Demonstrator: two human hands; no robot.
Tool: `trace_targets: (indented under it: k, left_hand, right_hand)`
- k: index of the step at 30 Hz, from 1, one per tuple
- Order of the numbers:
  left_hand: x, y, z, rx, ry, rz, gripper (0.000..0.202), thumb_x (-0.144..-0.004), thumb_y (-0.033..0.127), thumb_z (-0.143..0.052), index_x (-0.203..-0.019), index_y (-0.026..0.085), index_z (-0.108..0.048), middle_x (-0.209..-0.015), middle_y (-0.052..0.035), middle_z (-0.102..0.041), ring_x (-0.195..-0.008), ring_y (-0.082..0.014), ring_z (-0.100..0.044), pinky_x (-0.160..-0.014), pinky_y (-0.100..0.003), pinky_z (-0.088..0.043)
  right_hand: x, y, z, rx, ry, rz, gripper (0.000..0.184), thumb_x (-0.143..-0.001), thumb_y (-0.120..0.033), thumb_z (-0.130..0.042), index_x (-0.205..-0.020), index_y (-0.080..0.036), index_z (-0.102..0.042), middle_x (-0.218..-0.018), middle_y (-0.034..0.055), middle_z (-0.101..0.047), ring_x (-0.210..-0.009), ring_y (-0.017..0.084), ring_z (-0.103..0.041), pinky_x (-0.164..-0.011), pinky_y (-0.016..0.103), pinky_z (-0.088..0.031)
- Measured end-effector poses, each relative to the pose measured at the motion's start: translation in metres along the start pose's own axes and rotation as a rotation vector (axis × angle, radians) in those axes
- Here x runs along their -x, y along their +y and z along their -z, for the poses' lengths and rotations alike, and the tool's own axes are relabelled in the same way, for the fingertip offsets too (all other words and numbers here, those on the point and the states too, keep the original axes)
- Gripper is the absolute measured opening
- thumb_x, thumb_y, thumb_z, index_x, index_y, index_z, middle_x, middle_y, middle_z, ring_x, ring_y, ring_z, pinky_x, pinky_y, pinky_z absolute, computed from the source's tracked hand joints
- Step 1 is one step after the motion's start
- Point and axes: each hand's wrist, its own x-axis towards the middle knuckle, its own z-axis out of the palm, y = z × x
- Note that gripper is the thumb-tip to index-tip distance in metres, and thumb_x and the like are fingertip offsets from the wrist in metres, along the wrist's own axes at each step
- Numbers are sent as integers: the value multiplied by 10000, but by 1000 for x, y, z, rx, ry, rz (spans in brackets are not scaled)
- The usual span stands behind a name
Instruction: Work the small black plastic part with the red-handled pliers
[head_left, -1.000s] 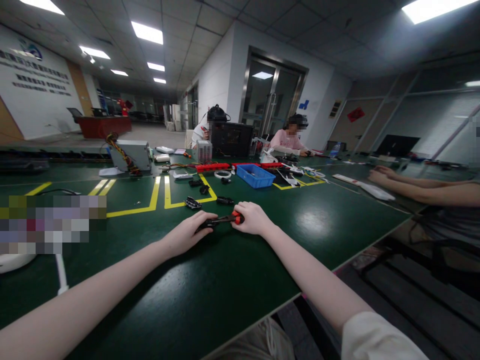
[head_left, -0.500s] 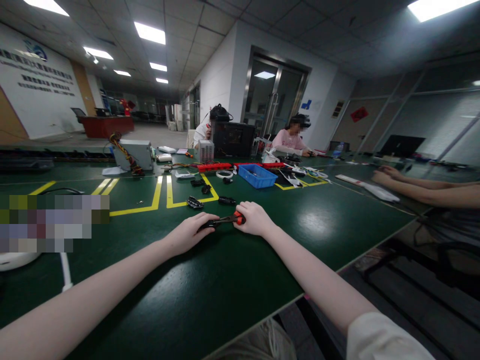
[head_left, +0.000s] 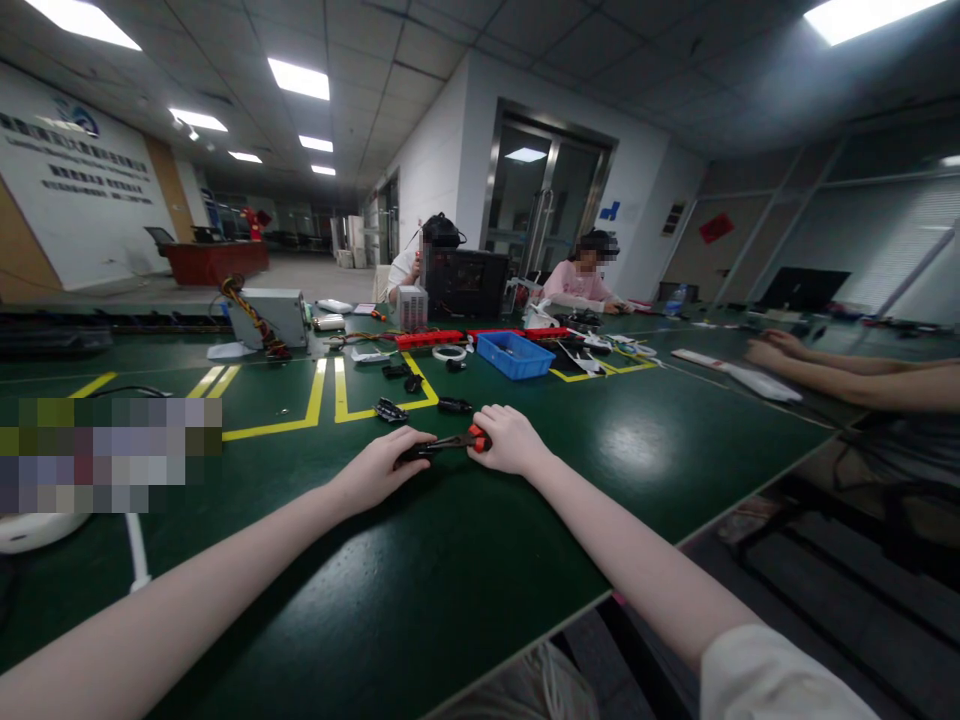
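My right hand [head_left: 510,440] is closed round the red handles of a pair of pliers [head_left: 454,440], whose dark jaws point left. Those jaws reach a small black part [head_left: 417,452] that my left hand [head_left: 390,463] pinches between thumb and fingers. Whether the jaws grip the part is too small to make out. Both hands are low over the green table [head_left: 480,560]. Just beyond them lie a black piece with light edges [head_left: 391,410] and a black cylindrical piece [head_left: 454,405].
A blue bin [head_left: 515,356] with small items stands ahead, near a red strip [head_left: 429,340] and loose cables. At the left is a power supply [head_left: 270,318]. Behind stands a black computer case [head_left: 465,285], with two people beyond. Another person's hands [head_left: 776,348] are at the right.
My hands hold nearly the same pose, with the pliers still at the black part. The view has shifted slightly.
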Motion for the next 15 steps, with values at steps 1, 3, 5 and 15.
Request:
trace_targets:
  k: [1, 3, 5, 15]
  left_hand:
    - [0, 0, 0, 0, 5, -4, 355, -900, 245, -543, -1255, 227, -523, -1157, -73, -592, -1035, -218, -577, -931, -374, -471]
    - [0, 0, 0, -2, 8, -14, 364, -906, 234, -533, -1269, 240, -517, -1185, -71, -577, -1044, -212, -573, -924, -360, -478]
    - [1, -1, 0, -14, 3, -23, 379, -907, 234, -531, -1285, 258, -513, -1211, -67, -560, -1047, -209, -573, -916, -348, -483]
    - [1, -4, -3, -54, 26, -23, 417, -903, 286, -545, -1317, 249, -509, -1213, -63, -581, -983, -196, -608, -843, -307, -509]
  right_hand:
    - [0, 0, 0, -6, -4, -5, 225, -720, -372, -623, -792, -178, -536, -828, 51, -568, -763, 183, -496, -691, 289, -332]
    - [1, -1, 1, -23, -12, -11, 219, -726, -371, -620, -789, -180, -535, -819, 45, -568, -753, 178, -500, -690, 285, -341]
    - [1, -1, 1, -41, -19, -11, 213, -731, -370, -620, -779, -183, -531, -807, 37, -568, -741, 172, -503, -687, 279, -351]
    - [2, 0, 1, -93, -43, -16, 214, -725, -366, -640, -769, -187, -531, -797, 22, -569, -735, 159, -515, -682, 264, -359]
